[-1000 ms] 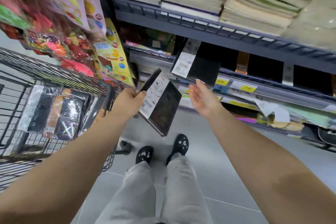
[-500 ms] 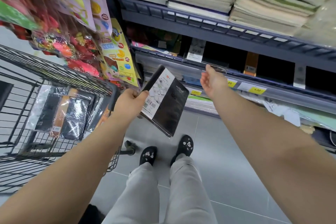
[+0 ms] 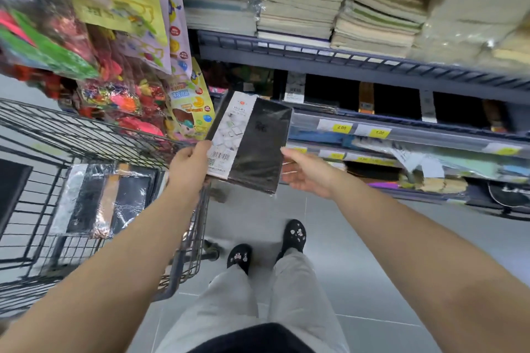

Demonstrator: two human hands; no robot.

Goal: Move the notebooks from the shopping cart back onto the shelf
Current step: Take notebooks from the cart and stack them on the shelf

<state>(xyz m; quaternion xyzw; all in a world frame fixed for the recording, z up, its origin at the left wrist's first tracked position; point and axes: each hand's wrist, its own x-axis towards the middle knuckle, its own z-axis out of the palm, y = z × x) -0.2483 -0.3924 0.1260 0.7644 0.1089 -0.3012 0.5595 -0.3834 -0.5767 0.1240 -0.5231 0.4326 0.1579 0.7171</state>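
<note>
Black notebook point(image 3: 252, 146) pinched in left hand point(image 3: 186, 165), right hand point(image 3: 308, 173) palm-up beside it, fingers point(image 3: 291, 153) spread

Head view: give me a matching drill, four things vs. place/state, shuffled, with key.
Things:
1. left hand
2. right hand
3. wrapped notebooks
4. price tags

Places/states:
A. yellow, on the shelf rail
B. fingers straight, at the right edge of the held notebook
C. lying in the shopping cart
D. grips the held notebook's left edge

Pairs: 1-D, 2-B, 3-C, 4-A
</note>
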